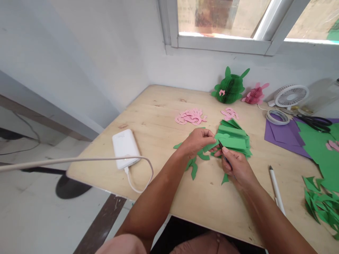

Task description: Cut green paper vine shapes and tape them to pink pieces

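Observation:
My left hand (200,141) pinches a small strip of green paper (211,145) between thumb and fingers. My right hand (235,164) is closed around what looks like scissors (225,157), mostly hidden by the fingers; their dark tip meets the green paper. Just behind both hands lies a fanned stack of folded green paper (234,135). Cut green paper shapes (194,169) lie beneath and beside my left hand, and a small green scrap (225,179) is below my right hand.
Pink paper cutouts (191,117), a green paper figure (230,90), a pink one (256,94) and a white fan (292,96) stand or lie toward the wall. At right are black scissors (315,122), purple paper (283,132), a white pen (277,190) and green scraps (323,208). A cabled power bank (125,146) lies left.

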`<state>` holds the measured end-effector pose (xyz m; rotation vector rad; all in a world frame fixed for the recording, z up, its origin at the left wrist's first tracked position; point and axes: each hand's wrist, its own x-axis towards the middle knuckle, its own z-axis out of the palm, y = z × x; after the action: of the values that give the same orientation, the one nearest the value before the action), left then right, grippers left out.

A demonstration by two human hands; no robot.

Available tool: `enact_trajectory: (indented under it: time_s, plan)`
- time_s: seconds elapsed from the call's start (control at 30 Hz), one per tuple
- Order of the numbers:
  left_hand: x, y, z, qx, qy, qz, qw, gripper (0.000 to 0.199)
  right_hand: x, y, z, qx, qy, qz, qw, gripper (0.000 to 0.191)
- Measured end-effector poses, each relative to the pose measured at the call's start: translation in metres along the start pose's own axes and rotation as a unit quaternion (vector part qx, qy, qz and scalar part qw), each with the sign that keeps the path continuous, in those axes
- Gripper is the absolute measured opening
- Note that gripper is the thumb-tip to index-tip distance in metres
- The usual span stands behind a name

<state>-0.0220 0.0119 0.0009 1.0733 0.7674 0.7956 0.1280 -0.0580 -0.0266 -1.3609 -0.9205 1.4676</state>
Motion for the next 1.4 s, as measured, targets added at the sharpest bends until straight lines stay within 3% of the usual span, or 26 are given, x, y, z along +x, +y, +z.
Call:
enact_trajectory:
  time_s: [0.87, 1.4]
  plan:
    - [-0.0006, 0.0, 0.0014, 0.003, 0.003, 0.003, 1.0, 0.013, 0.0008, 0.0028, 0.0001, -0.005, 0.028, -0.006, 1.0, 0.05]
    - [0.0019, -0.0043, 0.0077, -0.001, 0.051, 0.023, 0.998, 0.01, 0.0044, 0.0065, -0.0007, 0.01, 0.024, -0.022, 0.999, 0.047]
